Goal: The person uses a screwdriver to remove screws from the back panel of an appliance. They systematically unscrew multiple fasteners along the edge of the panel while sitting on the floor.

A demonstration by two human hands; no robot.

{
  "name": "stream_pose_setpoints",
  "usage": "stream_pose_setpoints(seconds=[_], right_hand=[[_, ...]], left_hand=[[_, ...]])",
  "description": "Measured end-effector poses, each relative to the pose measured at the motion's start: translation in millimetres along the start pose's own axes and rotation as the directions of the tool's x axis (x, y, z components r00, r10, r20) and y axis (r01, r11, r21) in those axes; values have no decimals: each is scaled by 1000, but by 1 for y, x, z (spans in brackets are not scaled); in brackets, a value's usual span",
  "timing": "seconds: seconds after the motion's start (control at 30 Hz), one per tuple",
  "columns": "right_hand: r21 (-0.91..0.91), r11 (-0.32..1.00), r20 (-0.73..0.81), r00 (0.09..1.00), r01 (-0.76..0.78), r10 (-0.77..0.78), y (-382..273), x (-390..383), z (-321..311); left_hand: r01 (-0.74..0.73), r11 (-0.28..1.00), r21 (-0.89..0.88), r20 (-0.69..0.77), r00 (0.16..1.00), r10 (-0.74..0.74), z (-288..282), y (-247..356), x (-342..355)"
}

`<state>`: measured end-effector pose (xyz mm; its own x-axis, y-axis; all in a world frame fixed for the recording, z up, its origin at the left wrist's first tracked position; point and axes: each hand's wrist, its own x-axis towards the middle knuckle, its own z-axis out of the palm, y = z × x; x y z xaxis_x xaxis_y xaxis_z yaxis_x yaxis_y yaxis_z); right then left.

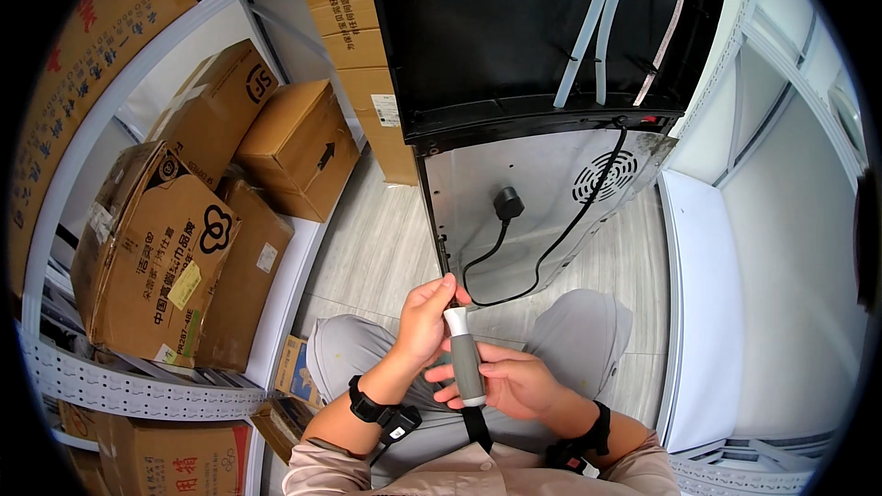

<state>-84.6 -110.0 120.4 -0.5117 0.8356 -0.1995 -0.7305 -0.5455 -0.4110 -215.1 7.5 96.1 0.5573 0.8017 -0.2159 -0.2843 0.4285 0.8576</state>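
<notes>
right hand (pixel 522 386) has fingers curled loosely round the grey handle of the screwdriver (pixel 467 372), thumb at its 3 o'clock, some fingertips poking out at 9. left hand (pixel 423 320) is at the driver's 11 o'clock, thumb and fingertips bunched by the shaft; can't tell if they clamp it, contact hidden.

risks, my read: loose right grip could let the handle twist or slide when turned. left fingertips sit close to the working end, so a slip could nick them or scrape the grey metal back panel (pixel 464 170). tip seating can't be seen; a tilted driver would likely cam out. black power cord (pixel 542 268) loops down at 1 o'clock, near the left fingertips, could snag.

driver's look: thick handle, grey sleeve, white collar at 12, pale butt end at 6, shaft mostly hidden by fingers. it's over the lap, between the knees, below the panel's lower left corner. further out: black plug (pixel 508 204) on panel, round vent grille (pixel 604 176) at 2 o'clock, cardboard cartons (pixel 303 142) at 10.
</notes>
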Motion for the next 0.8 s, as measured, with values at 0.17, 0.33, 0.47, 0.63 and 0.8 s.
stream_pose_setpoints(seconds=[0.17,0.33,0.47,0.63,0.8], right_hand=[[-318,943,-65,990,98,-125,8,-1,-13],[-534,843,-156,974,59,-167,17,7,-17],[-274,955,-42,991,109,-125,17,6,-6],[-242,967,-9,997,76,-80,0,-5,8],[-544,823,-86,966,161,-246,11,4,-4]], left_hand=[[28,998,-54,3,1000,-27,0,0,0],[52,998,23,-8,999,-52,7,3,0],[-18,1000,22,-1,1000,18,-3,-7,3],[-44,995,-88,14,999,45,-2,-5,3],[-14,999,-43,-34,999,13,3,-4,2]])
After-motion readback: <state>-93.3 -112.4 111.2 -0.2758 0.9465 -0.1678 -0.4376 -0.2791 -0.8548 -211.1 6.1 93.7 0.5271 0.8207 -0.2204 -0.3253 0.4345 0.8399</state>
